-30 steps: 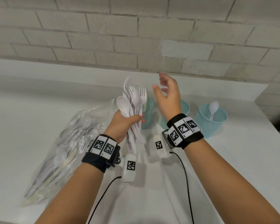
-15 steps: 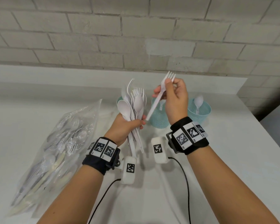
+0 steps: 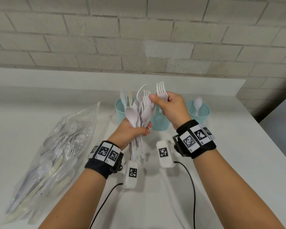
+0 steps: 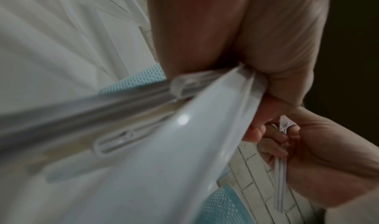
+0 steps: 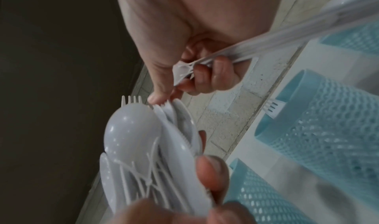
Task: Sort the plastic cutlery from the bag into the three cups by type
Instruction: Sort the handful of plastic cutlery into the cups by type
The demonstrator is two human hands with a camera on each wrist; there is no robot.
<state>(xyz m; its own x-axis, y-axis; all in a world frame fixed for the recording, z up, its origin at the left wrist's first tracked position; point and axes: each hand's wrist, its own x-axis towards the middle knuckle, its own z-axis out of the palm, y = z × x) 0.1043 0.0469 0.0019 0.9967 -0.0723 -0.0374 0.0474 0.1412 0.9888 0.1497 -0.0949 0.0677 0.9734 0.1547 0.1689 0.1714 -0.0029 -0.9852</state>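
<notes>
1. Head view: the left hand [image 3: 132, 131] grips a mixed bundle of white plastic cutlery [image 3: 141, 111] by the handles, heads pointing up, above the white table [image 3: 221, 162].
2. The right hand [image 3: 171, 108] is curled around 1 fork [image 3: 161, 91], tines up. Its thumb tip touches the heads at the top of the bundle, and it hovers over the middle cup [image 3: 160, 123].
3. 3 teal mesh cups stand in a row behind the hands. The left cup [image 3: 120, 108] holds what look like knives, and the right cup [image 3: 202, 113] holds a spoon. In the right wrist view, fork tines [image 5: 273, 108] poke out of 1 cup.
4. A clear bag [image 3: 56, 146] holding more cutlery lies on the table to the left.
5. Judged step: picking forks out of the bundle. The sort seems to be at an early stage, since bundle and bag both hold plenty.
6. Likely next move: pull the fork clear of the bundle and drop it handle first into the fork cup, most likely the middle one. The left hand must hold tight so nothing slips.
</notes>
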